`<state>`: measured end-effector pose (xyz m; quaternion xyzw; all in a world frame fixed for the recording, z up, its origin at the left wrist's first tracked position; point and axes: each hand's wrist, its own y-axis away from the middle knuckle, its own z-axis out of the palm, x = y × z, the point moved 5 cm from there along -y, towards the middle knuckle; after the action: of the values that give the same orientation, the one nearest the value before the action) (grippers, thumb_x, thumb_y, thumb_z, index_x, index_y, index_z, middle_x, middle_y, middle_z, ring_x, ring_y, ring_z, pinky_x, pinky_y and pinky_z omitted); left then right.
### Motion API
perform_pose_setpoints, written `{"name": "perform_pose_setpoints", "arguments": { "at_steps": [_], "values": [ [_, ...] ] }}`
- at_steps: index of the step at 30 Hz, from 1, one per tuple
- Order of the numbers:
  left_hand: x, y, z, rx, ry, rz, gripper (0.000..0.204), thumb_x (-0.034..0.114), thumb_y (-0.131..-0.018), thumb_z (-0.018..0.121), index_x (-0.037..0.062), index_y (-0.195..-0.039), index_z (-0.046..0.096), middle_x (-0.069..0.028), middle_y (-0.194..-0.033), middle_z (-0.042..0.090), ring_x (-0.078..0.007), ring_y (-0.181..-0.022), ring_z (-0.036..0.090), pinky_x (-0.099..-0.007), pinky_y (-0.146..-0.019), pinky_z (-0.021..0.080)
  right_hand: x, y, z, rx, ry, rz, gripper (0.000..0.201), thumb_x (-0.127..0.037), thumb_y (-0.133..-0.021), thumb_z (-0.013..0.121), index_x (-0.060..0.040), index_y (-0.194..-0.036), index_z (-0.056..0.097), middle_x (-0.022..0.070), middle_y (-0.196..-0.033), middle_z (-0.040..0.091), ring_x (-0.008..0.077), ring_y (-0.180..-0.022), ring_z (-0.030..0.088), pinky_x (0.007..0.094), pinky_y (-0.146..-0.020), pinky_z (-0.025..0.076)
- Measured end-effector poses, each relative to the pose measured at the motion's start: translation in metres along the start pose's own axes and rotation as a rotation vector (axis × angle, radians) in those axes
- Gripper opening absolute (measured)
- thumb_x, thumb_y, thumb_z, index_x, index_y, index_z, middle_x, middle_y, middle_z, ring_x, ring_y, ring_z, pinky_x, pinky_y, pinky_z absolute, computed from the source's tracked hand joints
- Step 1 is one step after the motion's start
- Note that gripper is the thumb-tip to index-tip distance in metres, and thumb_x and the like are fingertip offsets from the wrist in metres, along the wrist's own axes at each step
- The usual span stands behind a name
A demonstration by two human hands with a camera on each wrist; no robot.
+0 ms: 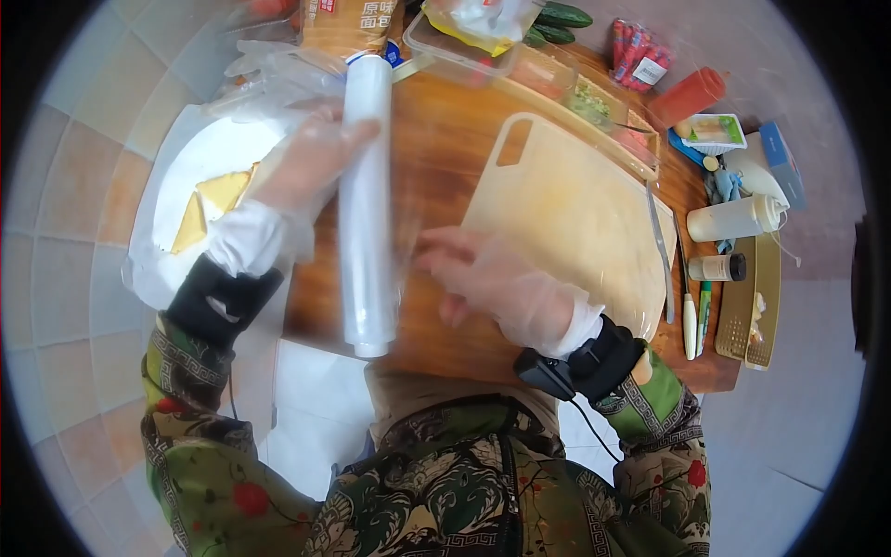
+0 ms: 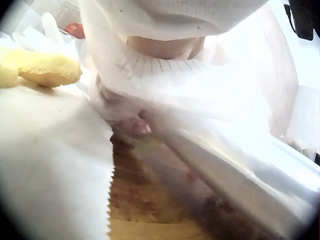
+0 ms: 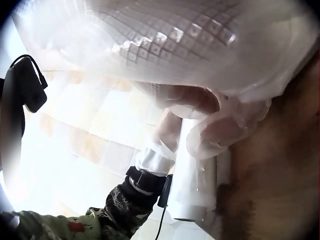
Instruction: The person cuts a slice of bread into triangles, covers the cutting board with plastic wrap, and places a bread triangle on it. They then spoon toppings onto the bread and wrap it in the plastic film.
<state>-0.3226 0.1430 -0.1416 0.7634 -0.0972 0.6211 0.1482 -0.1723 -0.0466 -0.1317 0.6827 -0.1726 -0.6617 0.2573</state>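
My gloved left hand (image 1: 311,167) grips a roll of clear plastic wrap (image 1: 368,232) near its far end, thumb across the tube. The roll stands lengthwise over the wooden table and is blurred. Just right of it is my gloved right hand (image 1: 497,283), fingers loosely bent and the thumb apart from them. In the right wrist view the bent fingers (image 3: 220,132) overlap the roll (image 3: 192,180). Left of the left hand, yellow bread-like wedges (image 1: 223,190) lie on a white round plate (image 1: 176,176). The left wrist view shows a yellow wedge (image 2: 50,67) close by.
A cutting board (image 1: 557,204) lies to the right, with a knife (image 1: 662,251) along its edge. Past it are a squeeze bottle (image 1: 729,219), a spice jar (image 1: 716,268) and a basket (image 1: 752,316). Food containers (image 1: 594,97) and a bread bag (image 1: 343,28) stand at the back.
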Motion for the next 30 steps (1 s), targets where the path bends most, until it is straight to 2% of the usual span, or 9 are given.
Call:
{"name": "perform_pose_setpoints", "arguments": {
  "at_steps": [2, 5, 12, 15, 17, 20, 24, 26, 30],
  "values": [
    [0.001, -0.003, 0.003, -0.124, 0.051, -0.102, 0.050, 0.024, -0.096, 0.065, -0.0055, -0.134, 0.050, -0.0107, -0.101, 0.065, -0.0179, -0.080, 0.064, -0.0337, -0.071, 0.054, 0.005, -0.002, 0.005, -0.090, -0.083, -0.065, 0.052, -0.022, -0.100, 0.056, 0.0058, -0.143, 0.047, 0.0131, -0.109, 0.069, 0.0150, -0.069, 0.065, 0.0292, -0.064, 0.055],
    [0.012, 0.002, 0.003, -0.116, 0.077, -0.106, 0.047, 0.024, -0.097, 0.064, -0.0040, -0.133, 0.051, -0.0086, -0.099, 0.064, -0.0162, -0.079, 0.063, -0.0323, -0.071, 0.054, 0.008, 0.001, 0.008, -0.153, -0.198, -0.081, 0.053, -0.021, -0.100, 0.058, 0.0062, -0.143, 0.046, 0.0122, -0.120, 0.065, 0.0139, -0.069, 0.064, 0.0284, -0.063, 0.054],
    [0.032, 0.011, 0.004, -0.127, 0.228, -0.091, 0.055, 0.017, -0.092, 0.070, -0.0088, -0.135, 0.048, -0.0137, -0.100, 0.069, -0.0185, -0.080, 0.068, -0.0322, -0.070, 0.057, 0.013, -0.001, 0.018, -0.178, -0.361, 0.039, 0.051, -0.018, -0.098, 0.058, 0.0043, -0.143, 0.047, 0.0094, -0.121, 0.066, 0.0125, -0.070, 0.063, 0.0265, -0.063, 0.053],
    [0.038, 0.015, 0.006, -0.156, 0.224, -0.059, 0.058, 0.016, -0.092, 0.070, -0.0094, -0.138, 0.045, -0.0144, -0.102, 0.069, -0.0196, -0.081, 0.069, -0.0327, -0.069, 0.058, 0.008, -0.003, 0.020, -0.228, -0.473, -0.083, 0.048, -0.016, -0.098, 0.057, 0.0009, -0.142, 0.049, 0.0080, -0.121, 0.065, 0.0123, -0.072, 0.062, 0.0252, -0.064, 0.052],
    [0.040, 0.013, 0.004, -0.141, 0.151, -0.030, 0.061, 0.017, -0.092, 0.071, -0.0098, -0.139, 0.043, -0.0152, -0.103, 0.069, -0.0204, -0.081, 0.070, -0.0327, -0.068, 0.059, 0.003, 0.003, 0.019, -0.249, -0.509, -0.146, 0.048, -0.023, -0.100, 0.058, -0.0024, -0.142, 0.051, 0.0036, -0.121, 0.063, 0.0112, -0.080, 0.060, 0.0271, -0.075, 0.051],
    [0.044, 0.017, 0.004, -0.106, 0.159, -0.035, 0.063, 0.017, -0.092, 0.072, -0.0105, -0.140, 0.042, -0.0158, -0.105, 0.069, -0.0203, -0.083, 0.070, -0.0326, -0.070, 0.059, 0.008, 0.008, 0.017, -0.256, -0.543, -0.197, 0.046, -0.021, -0.100, 0.057, -0.0038, -0.142, 0.052, 0.0020, -0.121, 0.063, 0.0106, -0.084, 0.059, 0.0272, -0.079, 0.050],
    [0.042, 0.016, 0.003, -0.089, 0.151, -0.034, 0.063, 0.017, -0.092, 0.072, -0.0114, -0.139, 0.042, -0.0163, -0.106, 0.068, -0.0203, -0.083, 0.070, -0.0325, -0.070, 0.059, 0.004, 0.014, 0.016, -0.231, -0.527, -0.202, 0.047, -0.020, -0.098, 0.058, -0.0042, -0.142, 0.052, 0.0017, -0.119, 0.063, 0.0103, -0.085, 0.059, 0.0271, -0.078, 0.049],
    [0.043, 0.016, 0.003, -0.074, 0.133, -0.018, 0.064, 0.017, -0.091, 0.073, -0.0120, -0.139, 0.042, -0.0168, -0.108, 0.068, -0.0204, -0.083, 0.070, -0.0325, -0.070, 0.059, 0.005, 0.012, 0.017, -0.175, -0.518, -0.147, 0.046, -0.011, -0.095, 0.062, -0.0016, -0.139, 0.052, 0.0061, -0.115, 0.063, 0.0120, -0.076, 0.061, 0.0274, -0.070, 0.050],
    [0.038, 0.013, 0.003, -0.075, 0.172, -0.018, 0.064, 0.017, -0.091, 0.073, -0.0119, -0.139, 0.042, -0.0169, -0.106, 0.068, -0.0203, -0.083, 0.070, -0.0324, -0.070, 0.059, 0.011, 0.008, 0.020, -0.193, -0.470, -0.179, 0.051, -0.012, -0.093, 0.068, 0.0000, -0.140, 0.051, 0.0065, -0.113, 0.063, 0.0113, -0.078, 0.061, 0.0259, -0.068, 0.050]
  ]
}}
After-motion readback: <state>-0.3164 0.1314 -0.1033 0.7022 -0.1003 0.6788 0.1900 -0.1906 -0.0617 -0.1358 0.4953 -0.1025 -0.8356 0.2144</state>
